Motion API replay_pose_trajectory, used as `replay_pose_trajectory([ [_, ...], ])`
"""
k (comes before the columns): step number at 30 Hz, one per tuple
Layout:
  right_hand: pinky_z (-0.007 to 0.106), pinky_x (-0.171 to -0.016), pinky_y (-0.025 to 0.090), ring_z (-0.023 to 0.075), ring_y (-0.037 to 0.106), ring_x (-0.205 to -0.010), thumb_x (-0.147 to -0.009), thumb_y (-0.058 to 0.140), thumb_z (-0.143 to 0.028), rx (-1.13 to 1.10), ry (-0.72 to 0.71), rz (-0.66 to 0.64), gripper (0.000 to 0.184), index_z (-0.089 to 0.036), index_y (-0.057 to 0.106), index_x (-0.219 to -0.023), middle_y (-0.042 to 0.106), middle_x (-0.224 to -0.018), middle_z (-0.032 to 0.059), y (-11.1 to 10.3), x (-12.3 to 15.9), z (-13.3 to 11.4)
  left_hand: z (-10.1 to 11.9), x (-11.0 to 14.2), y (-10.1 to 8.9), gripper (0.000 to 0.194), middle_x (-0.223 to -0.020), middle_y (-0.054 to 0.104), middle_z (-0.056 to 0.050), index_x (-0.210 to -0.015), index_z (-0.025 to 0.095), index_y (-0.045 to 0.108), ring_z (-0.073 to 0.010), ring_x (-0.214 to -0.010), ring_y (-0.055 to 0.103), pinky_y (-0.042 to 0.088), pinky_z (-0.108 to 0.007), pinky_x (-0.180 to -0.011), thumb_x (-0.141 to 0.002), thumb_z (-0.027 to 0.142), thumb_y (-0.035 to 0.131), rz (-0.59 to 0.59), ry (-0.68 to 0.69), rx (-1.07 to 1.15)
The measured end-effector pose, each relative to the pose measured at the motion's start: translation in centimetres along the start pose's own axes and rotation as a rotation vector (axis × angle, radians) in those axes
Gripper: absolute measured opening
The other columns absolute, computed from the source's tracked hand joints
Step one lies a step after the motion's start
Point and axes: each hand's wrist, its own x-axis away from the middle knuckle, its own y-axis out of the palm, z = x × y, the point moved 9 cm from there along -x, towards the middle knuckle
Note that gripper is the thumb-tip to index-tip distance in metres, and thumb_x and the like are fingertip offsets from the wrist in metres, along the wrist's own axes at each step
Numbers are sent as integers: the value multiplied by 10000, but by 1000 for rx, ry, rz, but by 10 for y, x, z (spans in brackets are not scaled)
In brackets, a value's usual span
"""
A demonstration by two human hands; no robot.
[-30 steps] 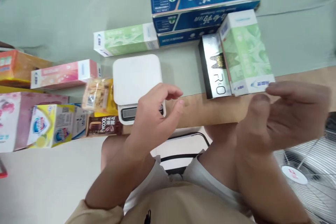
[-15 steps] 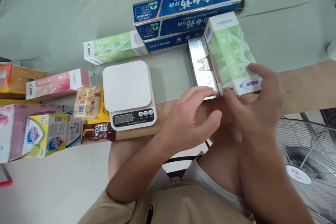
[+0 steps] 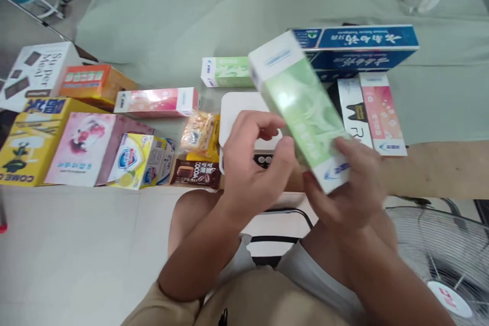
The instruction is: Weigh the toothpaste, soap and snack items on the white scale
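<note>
My right hand (image 3: 346, 183) grips the lower end of a green and white toothpaste box (image 3: 305, 107), which is lifted and tilted, its top end to the upper left. Close to that box, my left hand (image 3: 257, 163) has its thumb and fingers apart with nothing between them. A white kitchen scale (image 3: 235, 107) lies on the table behind my left hand, its buttons and plate partly covered. Right of the lifted box, a silver and black box (image 3: 353, 112) and a pink box (image 3: 383, 114) lie side by side.
Blue toothpaste boxes (image 3: 367, 46) are stacked behind, near another green box (image 3: 227, 71). Left of the scale are a cocoa snack (image 3: 195, 173), a bagged snack (image 3: 197, 132), a pink box (image 3: 156, 102), a yellow soap pack (image 3: 139, 160) and other cartons. A fan (image 3: 439, 249) stands lower right.
My right hand has taken hold of the green toothpaste box and carried it up and leftward, uncovering the pink box. My left hand has moved back over the scale. The camera view has shifted.
</note>
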Motion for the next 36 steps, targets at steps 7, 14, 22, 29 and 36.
replay_pose_trajectory([
  [7,450,-899,585,327,756,-1064,-938,711,-319,-4,-14,-184,464,-203,594,-1372,767,-1225,178,70,3,-30,-33,5,-62,31,-887,643,-14,-944,225,616,-151,-822,599,516,-318,-766,-930,206,636,23,-140,-145],
  [14,578,-971,530,415,589,-1264,-913,694,-524,-55,38,-246,644,-230,535,-1464,528,-1454,221,76,6,-19,-31,7,-73,55,-907,655,-15,-959,223,606,-147,-809,610,549,-309,-756,-914,205,632,26,-117,-151],
  [22,680,-1034,496,445,581,-1298,-901,685,-384,-96,64,-186,616,-326,497,-1485,558,-1353,163,61,-15,-28,-16,3,-75,68,-896,668,-30,-920,223,586,-153,-847,636,582,-308,-786,-924,227,654,101,12,-61],
  [29,540,-932,548,398,668,-1243,-925,625,-506,114,258,-603,425,-252,651,-1265,673,-1396,172,94,-23,-25,-1,0,-103,105,-843,650,-9,-880,228,587,-148,-809,618,560,-308,-757,-935,229,676,174,87,-73],
  [36,462,-737,562,339,739,-924,-864,663,-477,106,114,-508,373,-282,678,-1182,755,-1052,104,91,-53,-17,12,1,-172,189,-803,616,1,-833,249,567,-171,-780,587,508,-357,-729,-977,142,623,324,52,-41],
])
